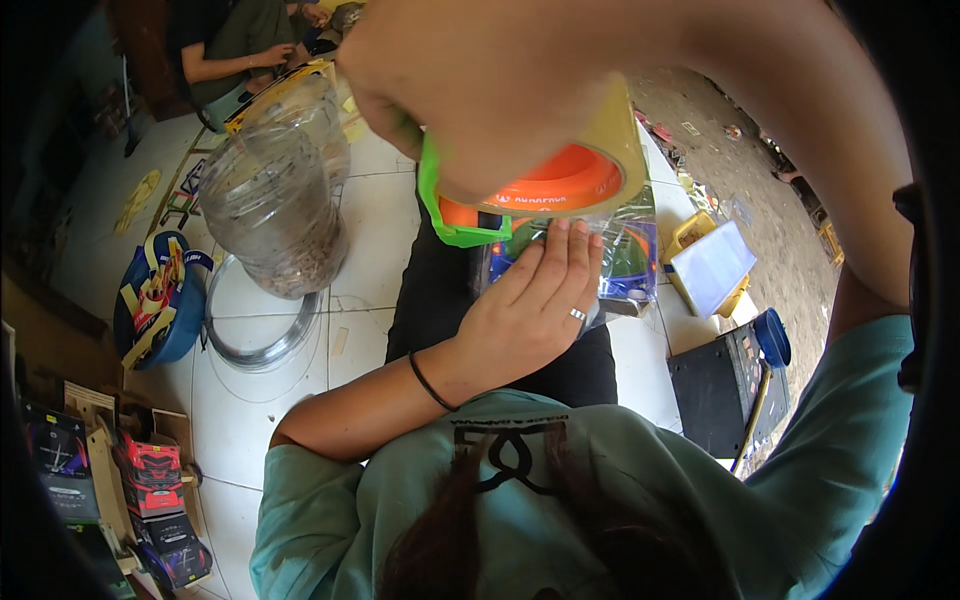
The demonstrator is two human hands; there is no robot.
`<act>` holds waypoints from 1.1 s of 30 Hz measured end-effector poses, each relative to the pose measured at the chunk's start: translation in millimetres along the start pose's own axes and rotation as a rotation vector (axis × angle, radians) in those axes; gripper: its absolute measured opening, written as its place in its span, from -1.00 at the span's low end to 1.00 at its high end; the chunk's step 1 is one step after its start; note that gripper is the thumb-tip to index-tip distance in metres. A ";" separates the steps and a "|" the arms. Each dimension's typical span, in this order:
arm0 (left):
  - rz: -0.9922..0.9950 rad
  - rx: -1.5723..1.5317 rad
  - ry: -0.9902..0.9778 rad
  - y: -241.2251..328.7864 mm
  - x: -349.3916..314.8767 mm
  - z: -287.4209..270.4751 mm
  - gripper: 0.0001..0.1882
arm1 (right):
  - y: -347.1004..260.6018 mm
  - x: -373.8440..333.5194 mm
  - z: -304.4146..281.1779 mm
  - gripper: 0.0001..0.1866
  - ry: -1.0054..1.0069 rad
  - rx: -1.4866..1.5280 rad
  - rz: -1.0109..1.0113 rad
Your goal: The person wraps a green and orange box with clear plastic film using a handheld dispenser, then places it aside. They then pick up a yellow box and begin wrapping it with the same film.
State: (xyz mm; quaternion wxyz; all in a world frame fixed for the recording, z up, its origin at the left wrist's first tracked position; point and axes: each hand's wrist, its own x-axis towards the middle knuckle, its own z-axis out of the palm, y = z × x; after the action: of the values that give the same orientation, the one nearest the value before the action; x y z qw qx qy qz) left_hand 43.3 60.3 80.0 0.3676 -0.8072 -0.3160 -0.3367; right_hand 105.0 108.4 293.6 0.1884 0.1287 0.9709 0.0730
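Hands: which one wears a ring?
The left hand, resting on the plastic-wrapped package, has a silver ring and black wristband. The right hand, higher in view, holds the green tape dispenser and shows no ring.

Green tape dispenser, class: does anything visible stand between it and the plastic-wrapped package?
The left hand lies across part of the plastic-wrapped package, just below the green tape dispenser in view. Nothing else clearly visible blocks it.
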 end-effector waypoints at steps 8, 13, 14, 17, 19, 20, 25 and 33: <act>-0.020 -0.020 0.026 -2.5 -6.7 3.8 -0.55 | 2.8 -41.4 0.7 -0.45 0.114 -0.045 -0.026; -0.010 -0.042 0.042 -2.1 -10.2 1.9 -0.58 | -1.3 -105.9 43.6 -0.46 0.399 0.062 0.109; -0.007 -0.041 0.035 -2.4 -10.8 1.2 -0.59 | -3.3 -117.8 53.2 -0.46 0.408 0.023 0.147; 0.027 -0.022 0.026 -4.4 -11.4 0.4 -0.60 | -11.0 -148.2 78.8 -0.41 0.465 -0.048 0.215; 0.049 -0.014 0.031 -5.2 -10.9 0.4 -0.60 | -14.6 -161.8 96.0 -0.37 0.518 -0.055 0.245; 0.026 -0.025 0.044 -5.8 -10.7 0.4 -0.60 | -14.9 -168.5 103.6 -0.38 0.533 -0.044 0.257; 0.002 -0.054 0.064 -8.4 -10.4 0.2 -0.66 | -17.2 -204.8 139.5 -0.42 0.565 0.013 0.329; 0.014 -0.055 0.050 -10.1 -17.9 -6.0 -0.68 | -30.1 -234.6 188.5 -0.45 0.654 0.060 0.403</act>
State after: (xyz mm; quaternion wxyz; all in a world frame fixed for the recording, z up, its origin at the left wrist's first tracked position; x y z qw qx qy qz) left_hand 23.5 56.1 73.0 0.3554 -0.8104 -0.2918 -0.3630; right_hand 380.9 32.2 196.2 -0.1531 0.2925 0.9366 0.1173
